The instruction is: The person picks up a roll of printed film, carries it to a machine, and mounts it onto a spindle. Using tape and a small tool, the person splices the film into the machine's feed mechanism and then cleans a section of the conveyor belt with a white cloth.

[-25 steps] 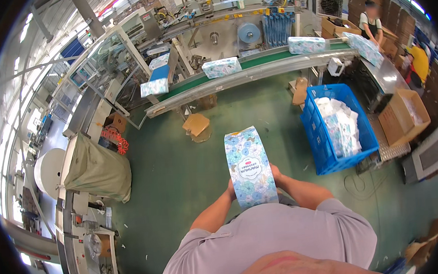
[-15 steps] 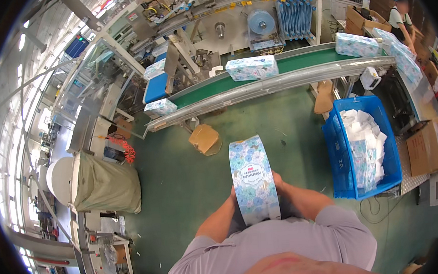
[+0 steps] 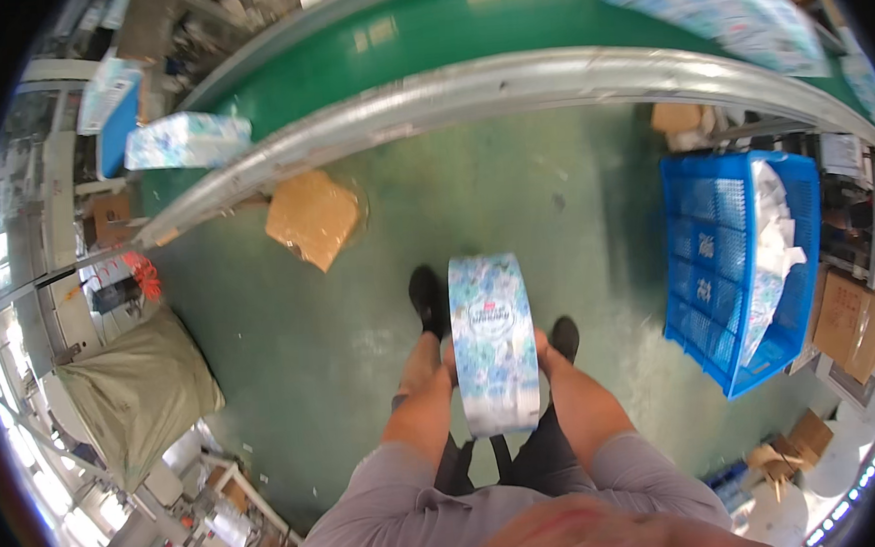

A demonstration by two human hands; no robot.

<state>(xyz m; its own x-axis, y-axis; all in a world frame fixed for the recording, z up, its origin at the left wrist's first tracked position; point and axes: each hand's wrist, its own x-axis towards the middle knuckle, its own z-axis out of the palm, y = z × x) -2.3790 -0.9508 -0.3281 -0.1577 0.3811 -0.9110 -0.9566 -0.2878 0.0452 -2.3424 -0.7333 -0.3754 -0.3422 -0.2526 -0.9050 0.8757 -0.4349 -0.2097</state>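
Note:
A long floral pack [image 3: 494, 370], wrapped in blue-and-white printed film and looking like a bundle of tissues, is held in front of my body above the floor. My left hand [image 3: 450, 363] presses against its left side, and my right hand [image 3: 542, 349] grips the right side. Most of the fingers are hidden by the pack. Similar packs lie on the green conveyor belt [image 3: 423, 39]: one floral pack [image 3: 187, 141] at its left end and a larger-looking one [image 3: 707, 11] at the far right.
The conveyor's metal rail [image 3: 505, 74] curves across the far side. A blue crate [image 3: 708, 267] with white scraps and floral film stands at the right, by a cardboard box [image 3: 851, 323]. Flattened cardboard [image 3: 312, 219] lies on the floor. A covered bin [image 3: 144, 392] stands at left.
The view has tilted down and moved nearer the conveyor, so my feet now show. Both hands still hold the pack. The middle pack on the belt is no longer seen there.

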